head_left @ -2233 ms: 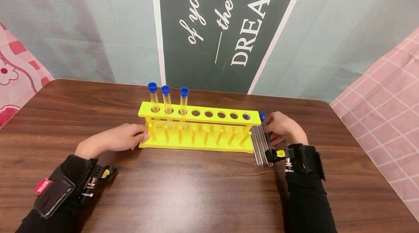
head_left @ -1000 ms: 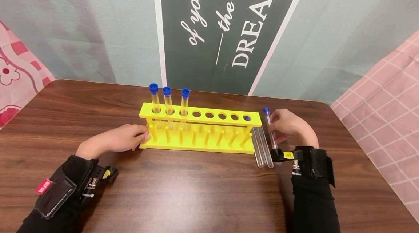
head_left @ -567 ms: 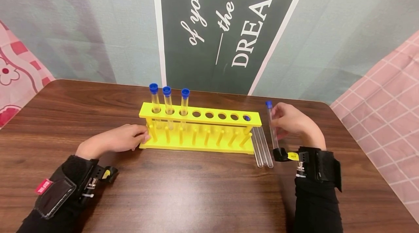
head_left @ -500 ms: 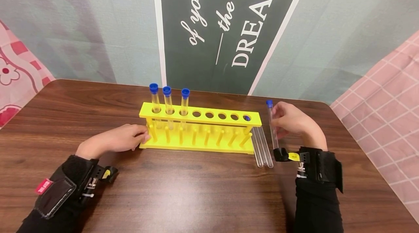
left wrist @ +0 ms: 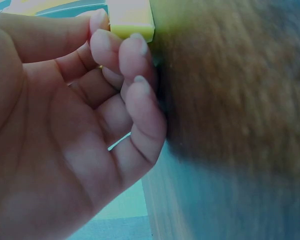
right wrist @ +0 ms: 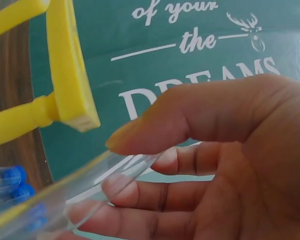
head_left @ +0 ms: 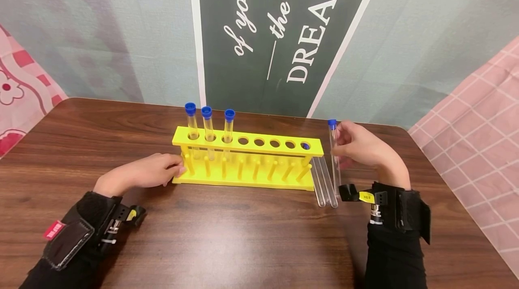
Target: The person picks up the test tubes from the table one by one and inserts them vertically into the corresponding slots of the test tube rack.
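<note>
held test tube [head_left: 335, 174] is sitting in the r. hand [head_left: 358, 147], just r. of the loose tubes [head_left: 324, 185] & off the r. end of the yellow rack [head_left: 267, 149]. r. hand is clamping it, thumb on one side, fingertips on the other. l. hand [head_left: 152, 171] is pinching the rack's l. end, thumb & index tip close together at its corner, other fingers curling.

writing: dark green panel [head_left: 251, 81] behind is showing "of your", "the" & "dreams" in white, w/ a small antlered deer head [right wrist: 255, 32] beside "the" in the r. wrist view. red tag [head_left: 52, 230] on the l. wrist strap [head_left: 66, 244] is carrying pale lettering, too small to read; ditto yellow label [head_left: 366, 197] at the r. wrist.

held tube's long axis is running approx. fore-aft, blue cap [head_left: 332, 122] pointing away from the person; exact tilt: can't tell. loose tubes are lying on the bench [head_left: 243, 235] approx. parallel, rounded ends pointing toward the person. rack is standing upright, long axis running l.–r.; three capped tubes [head_left: 207, 126] are standing in its three leftmost holes, caps up.
</note>
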`<state>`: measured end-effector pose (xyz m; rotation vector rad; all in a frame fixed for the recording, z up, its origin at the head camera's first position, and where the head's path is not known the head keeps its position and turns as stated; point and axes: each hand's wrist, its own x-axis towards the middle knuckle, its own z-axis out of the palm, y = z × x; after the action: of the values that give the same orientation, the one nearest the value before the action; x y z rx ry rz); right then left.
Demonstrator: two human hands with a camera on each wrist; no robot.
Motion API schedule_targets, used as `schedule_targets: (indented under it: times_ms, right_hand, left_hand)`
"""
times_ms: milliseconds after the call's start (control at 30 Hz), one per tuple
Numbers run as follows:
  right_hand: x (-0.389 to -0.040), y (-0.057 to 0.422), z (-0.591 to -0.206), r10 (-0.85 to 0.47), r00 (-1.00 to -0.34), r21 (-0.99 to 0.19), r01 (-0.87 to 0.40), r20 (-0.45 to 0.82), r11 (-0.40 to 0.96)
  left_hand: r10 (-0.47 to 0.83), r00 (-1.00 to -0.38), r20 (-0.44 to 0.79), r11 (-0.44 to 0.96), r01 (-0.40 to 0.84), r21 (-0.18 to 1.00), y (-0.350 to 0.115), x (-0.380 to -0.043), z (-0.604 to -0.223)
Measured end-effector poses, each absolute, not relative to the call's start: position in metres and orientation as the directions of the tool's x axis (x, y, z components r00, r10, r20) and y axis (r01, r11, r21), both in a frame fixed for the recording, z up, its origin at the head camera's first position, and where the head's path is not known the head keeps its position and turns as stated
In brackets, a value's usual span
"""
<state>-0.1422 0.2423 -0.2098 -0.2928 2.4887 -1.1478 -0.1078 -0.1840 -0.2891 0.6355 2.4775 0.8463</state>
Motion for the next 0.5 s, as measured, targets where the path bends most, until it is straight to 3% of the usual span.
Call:
schedule_targets:
  times_ms: [500]
  right_hand:
    - [-0.136, 0.2333, -0.2035, -0.483, -0.854, -0.83, -0.121, -0.192, 0.544]
  left_hand:
    - [0.545, -0.796, -0.265, 0.711, 0.271, 0.649, -0.184, -0.1078, -0.2884]
